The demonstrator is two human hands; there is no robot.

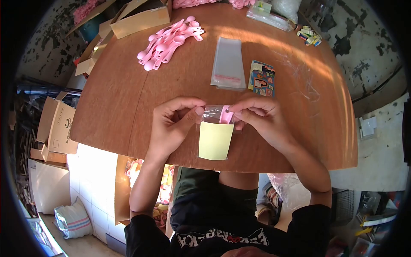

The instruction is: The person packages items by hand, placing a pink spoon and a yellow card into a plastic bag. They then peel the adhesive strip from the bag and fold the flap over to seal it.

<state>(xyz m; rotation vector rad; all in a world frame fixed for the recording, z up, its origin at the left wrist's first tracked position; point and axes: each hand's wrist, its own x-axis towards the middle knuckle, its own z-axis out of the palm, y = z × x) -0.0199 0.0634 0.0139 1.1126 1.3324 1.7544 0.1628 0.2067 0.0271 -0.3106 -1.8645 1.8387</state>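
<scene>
Close to the table's near edge, a small clear plastic bag is held up between my two hands. Inside it shows a pale yellow card, and behind the card rises the handle of a pink spoon with a hole in its end. My left hand pinches the bag's top left corner between thumb and finger. At the top right, my right hand is closed on the bag's edge, its fingertips against the spoon handle. The spoon's lower part is hidden by the card.
Ahead lie a stack of clear bags and a stack of printed cards. A pile of pink spoons is at the far left, near an open cardboard box. Small boxes sit by the far right edge.
</scene>
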